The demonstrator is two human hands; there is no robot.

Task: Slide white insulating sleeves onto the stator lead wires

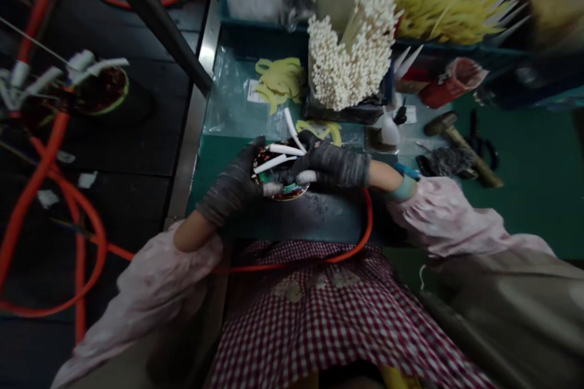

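A round part [292, 196] with dark windings and a speckled red rim sits on the dark front section of the bench. Several white sleeves [271, 164] stick up from it. My left hand [237, 181], in a dark grey glove, grips its left side with the thumb on the near rim. On the right side, my right hand [329, 162], gloved too, has its fingers closed at the base of the sleeves. What exactly the right fingers pinch is hidden. An orange cable [368, 219] comes out near my right wrist.
Behind the part are yellow strips [283, 80] on a plastic bag and a bundle of white-tipped sticks [349, 64]. A hammer [465, 149], black scissors [486, 149] and a red container [456, 82] lie right. Orange cables [50, 164] and another wound part [104, 91] are left.
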